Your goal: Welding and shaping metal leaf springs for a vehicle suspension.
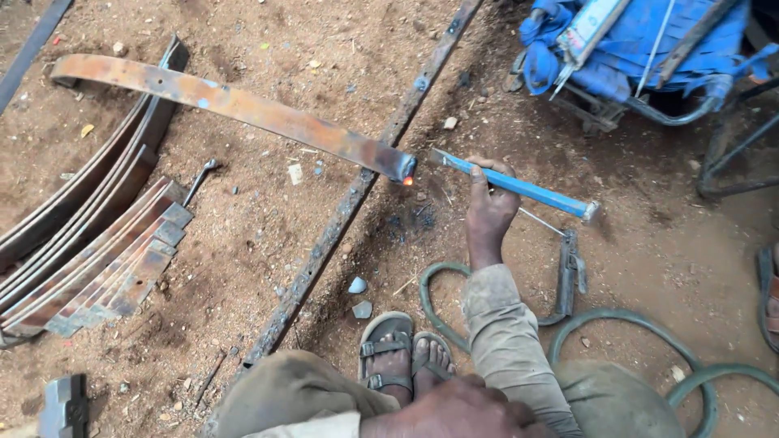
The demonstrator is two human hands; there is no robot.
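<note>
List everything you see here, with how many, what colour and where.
Long steel strip: one, rusty, lying across a dark bar, its end glowing orange.
Dark bar: one, black, diagonal on the dirt.
Stacked steel strips: several, rusty, left.
Spanner: one, grey, beside the stack.
Hammer head: one, grey, bottom left.
Hose: one, green, coiled right.
Blue cloth: one, top right.
Blue tool: one, in the right hand.
Sandals: two, grey.
Right hand: grips the tool.
Left hand: rests low.

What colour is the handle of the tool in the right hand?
Bright blue handle, held by the right hand; head view.
</note>
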